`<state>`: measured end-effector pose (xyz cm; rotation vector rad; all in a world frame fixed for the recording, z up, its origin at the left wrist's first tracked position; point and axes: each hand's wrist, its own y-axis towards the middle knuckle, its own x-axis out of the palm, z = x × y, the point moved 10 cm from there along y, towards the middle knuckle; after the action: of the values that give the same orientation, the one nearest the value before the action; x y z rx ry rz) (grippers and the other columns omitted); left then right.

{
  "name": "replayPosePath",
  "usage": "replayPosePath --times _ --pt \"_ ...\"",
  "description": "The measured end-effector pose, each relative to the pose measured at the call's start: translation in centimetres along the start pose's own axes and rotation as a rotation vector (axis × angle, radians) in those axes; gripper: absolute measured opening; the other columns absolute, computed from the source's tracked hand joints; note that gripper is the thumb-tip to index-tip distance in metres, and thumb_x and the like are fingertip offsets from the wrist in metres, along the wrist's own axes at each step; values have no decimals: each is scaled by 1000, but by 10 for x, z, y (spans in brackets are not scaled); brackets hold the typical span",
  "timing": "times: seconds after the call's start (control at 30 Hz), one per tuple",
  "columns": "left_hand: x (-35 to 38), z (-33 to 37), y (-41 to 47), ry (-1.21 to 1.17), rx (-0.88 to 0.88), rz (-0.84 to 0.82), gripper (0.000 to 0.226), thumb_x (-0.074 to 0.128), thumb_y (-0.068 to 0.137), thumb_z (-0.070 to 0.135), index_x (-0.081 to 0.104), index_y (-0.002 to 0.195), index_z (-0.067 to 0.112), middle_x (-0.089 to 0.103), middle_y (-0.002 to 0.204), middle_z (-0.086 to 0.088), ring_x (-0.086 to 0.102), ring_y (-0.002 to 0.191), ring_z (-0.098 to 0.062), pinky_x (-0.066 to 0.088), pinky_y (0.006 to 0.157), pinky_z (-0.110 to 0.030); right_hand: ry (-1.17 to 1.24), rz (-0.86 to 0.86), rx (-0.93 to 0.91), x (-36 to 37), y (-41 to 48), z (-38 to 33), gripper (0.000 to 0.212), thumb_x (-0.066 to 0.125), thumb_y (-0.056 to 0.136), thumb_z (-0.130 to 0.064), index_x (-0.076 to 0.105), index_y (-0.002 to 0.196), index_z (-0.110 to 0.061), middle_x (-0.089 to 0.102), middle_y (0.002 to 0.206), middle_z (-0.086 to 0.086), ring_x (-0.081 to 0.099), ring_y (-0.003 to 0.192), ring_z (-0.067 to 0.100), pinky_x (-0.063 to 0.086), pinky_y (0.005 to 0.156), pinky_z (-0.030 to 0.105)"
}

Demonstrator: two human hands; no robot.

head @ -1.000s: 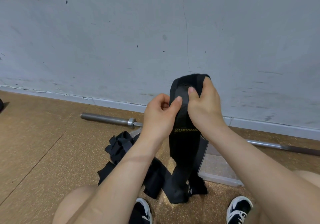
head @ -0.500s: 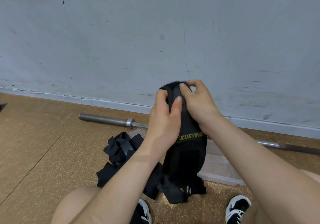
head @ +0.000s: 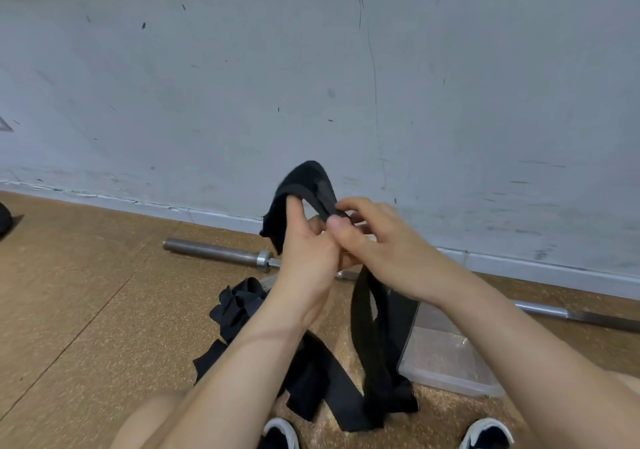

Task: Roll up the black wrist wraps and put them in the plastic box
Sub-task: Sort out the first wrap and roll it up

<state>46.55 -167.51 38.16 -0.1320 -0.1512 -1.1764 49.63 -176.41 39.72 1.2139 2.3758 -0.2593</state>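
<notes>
Both hands, left (head: 308, 240) and right (head: 377, 237), pinched the black wrist wrap (head: 372, 330) at frame centre, above the plastic box (head: 450, 362).

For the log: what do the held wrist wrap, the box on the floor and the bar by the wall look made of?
The wrist wrap: matte black woven fabric, probably elastic; it folds and drapes limply.
The plastic box: clear, slightly cloudy plastic; floor shows through.
The barbell: bare metal, likely steel; dull grey sheen, brighter collar.
</notes>
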Motion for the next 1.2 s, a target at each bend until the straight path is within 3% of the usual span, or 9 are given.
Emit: replayPosePath --times 0.17,0.3,0.47,0.6,0.67,0.77,0.9,1.07,1.2 --pt "11 -3 -3 -264 -186 -162 51 49 96 -6 40 139 21 71 103 -19 74 85 -35 61 73 -37 373 -142 29 4 1 15 43 71 85 -35 56 124 -27 73 110 4 71 101 17 57 90 34" --pt "-39 27 16 381 61 114 31 48 100 10 62 127 17 72 82 0 71 79 -20 55 68 -28 201 -245 95 0 -1 33 25 63 94 -6 63 116 -19 75 105 -1 71 99 18 57 90 36" --pt "-58 38 26 683 189 176 75 51 99 29 5 157 34 22 161 11 26 146 -11 27 117 -38 450 -238 124 1 -3 30 36 67 90 -1 63 124 -16 73 113 7 71 101 23 58 85 35" --pt "-59 7 21 368 -98 162 45 44 101 46 44 140 24 63 131 -3 62 111 -17 48 99 -41 783 41 203 -12 5 40 27 65 91 -5 66 118 -4 73 112 17 72 90 24 60 73 30" --pt "-34 -19 12 298 -315 -88 49 40 99 58 60 123 21 75 105 -8 71 96 -22 54 94 -42 866 149 254 -18 7 48 24 60 94 -7 66 116 3 71 112 21 72 86 24 61 70 29" --pt "3 -36 -6 345 -284 -414 35 56 99 39 63 126 17 74 114 -1 69 108 -16 53 99 -37 923 239 300 -23 6 52 24 58 96 -5 64 114 9 72 99 21 72 75 25 60 60 31" --pt "0 -35 5 236 -141 -250 31 61 96 6 58 127 8 73 114 -8 70 105 -20 58 90 -33 905 236 253 -24 10 48 22 57 98 -11 65 112 3 74 99 17 74 81 24 60 64 32" --pt "-24 -20 19 -52 -91 2 22 51 102 9 60 121 3 73 109 -16 72 97 -25 59 77 -31 432 54 229 1 12 45 30 48 102 -41 62 119 -21 73 110 -3 71 98 12 56 84 27" --pt "-30 -22 19 -233 -181 60 26 45 105 13 60 122 0 72 111 -17 72 101 -26 60 83 -37 244 24 153 9 12 41 18 47 103 -35 60 112 -26 71 104 -8 68 96 10 55 83 26"
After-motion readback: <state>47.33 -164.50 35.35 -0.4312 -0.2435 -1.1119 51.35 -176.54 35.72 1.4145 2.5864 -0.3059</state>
